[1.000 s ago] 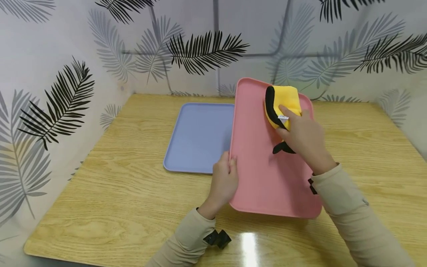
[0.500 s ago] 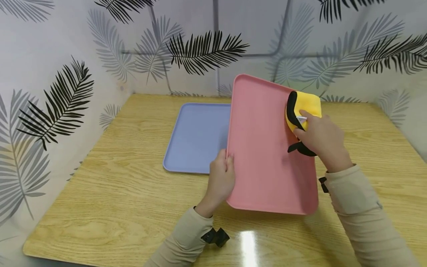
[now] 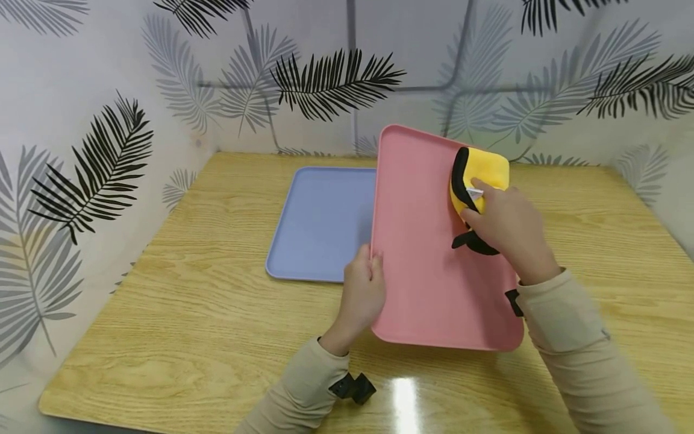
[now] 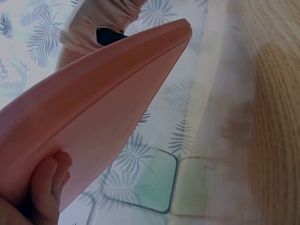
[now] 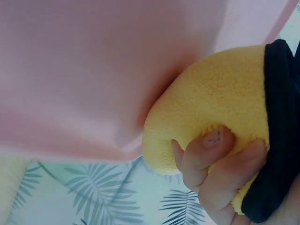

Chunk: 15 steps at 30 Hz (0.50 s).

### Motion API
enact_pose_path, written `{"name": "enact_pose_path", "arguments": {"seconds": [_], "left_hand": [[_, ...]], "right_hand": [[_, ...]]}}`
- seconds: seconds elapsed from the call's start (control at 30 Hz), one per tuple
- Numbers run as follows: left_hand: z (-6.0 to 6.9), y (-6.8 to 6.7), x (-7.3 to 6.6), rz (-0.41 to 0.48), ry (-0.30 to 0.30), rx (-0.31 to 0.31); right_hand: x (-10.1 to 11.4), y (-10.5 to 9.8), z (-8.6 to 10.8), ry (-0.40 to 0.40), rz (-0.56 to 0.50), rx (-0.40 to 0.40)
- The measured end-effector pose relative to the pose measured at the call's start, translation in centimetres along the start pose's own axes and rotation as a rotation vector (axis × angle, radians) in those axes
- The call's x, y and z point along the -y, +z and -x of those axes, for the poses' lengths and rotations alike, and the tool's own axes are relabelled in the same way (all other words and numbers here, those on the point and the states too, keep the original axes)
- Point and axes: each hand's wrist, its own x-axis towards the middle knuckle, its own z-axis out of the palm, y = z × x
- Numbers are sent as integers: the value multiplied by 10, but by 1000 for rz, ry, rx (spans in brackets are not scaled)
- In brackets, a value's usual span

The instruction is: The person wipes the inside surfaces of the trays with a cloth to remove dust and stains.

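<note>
A pink rectangular tray is held up off the table, tilted with its inner face toward me. My left hand grips its left rim; in the left wrist view the fingers curl against the tray's underside. Bunched in my right hand is a yellow cleaning cloth with black edging and a small white label. It lies against the tray's upper right part. From the right wrist, curled fingers sink into the fluffy cloth, which touches the pink surface.
A blue tray lies flat on the wooden table, its right part hidden behind the pink one. Leaf-patterned fabric hangs along the back and the left side.
My right hand carried the cloth rightward to the tray's right edge, then back a little left. The pink tray tilted and shifted slightly; my left hand keeps its grip.
</note>
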Motion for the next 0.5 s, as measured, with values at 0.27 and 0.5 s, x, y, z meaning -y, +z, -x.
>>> {"name": "enact_pose_path", "arguments": {"seconds": [0.27, 0.5], "left_hand": [[1, 3, 0, -14, 10, 6], [1, 5, 2, -40, 22, 11]], "right_hand": [[23, 1, 3, -53, 3, -34], [44, 7, 7, -156, 11, -118]]}}
